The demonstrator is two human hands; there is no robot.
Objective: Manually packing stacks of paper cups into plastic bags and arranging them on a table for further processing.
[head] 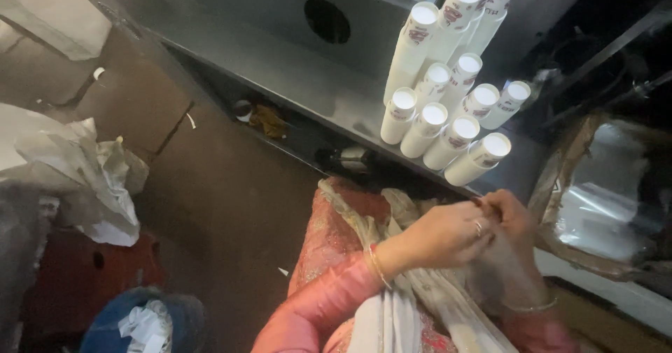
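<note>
Both your hands sit in the lower right of the frame, pressed together just below the front edge of the steel desk (pixel 294 73).

Your left hand (pixel 441 237) lies on top, ring on one finger, bangle at the wrist, pink sleeve running down to the bottom edge. Its fingers (pixel 483 228) are curled together, tips meeting the other hand. Your right hand (pixel 514 220) is behind and partly hidden; its fingers are bent in too. They look pinched on a thin clear plastic wrap (pixel 504 269) that hangs down over the right wrist, but the exact grip is hidden, so I can't tell for sure.

A pale scarf (pixel 392 304) drapes from the lap under the left forearm.

The paper cup stacks (pixel 455 108) are on the desk, upper right of centre: white sleeves of cups lying tilted, open mouths facing the camera, in rows touching one another. The nearest stack is just above your hands, not touching.

Rest of the frame:
- round hole (pixel 327 20) in the steel panel, top centre
- crumpled white paper (pixel 84 178) at the left edge
- blue bin (pixel 143 318) with a paper wad, bottom left
- foil-lined cardboard box (pixel 602 199) at the right edge, near your right hand
</note>
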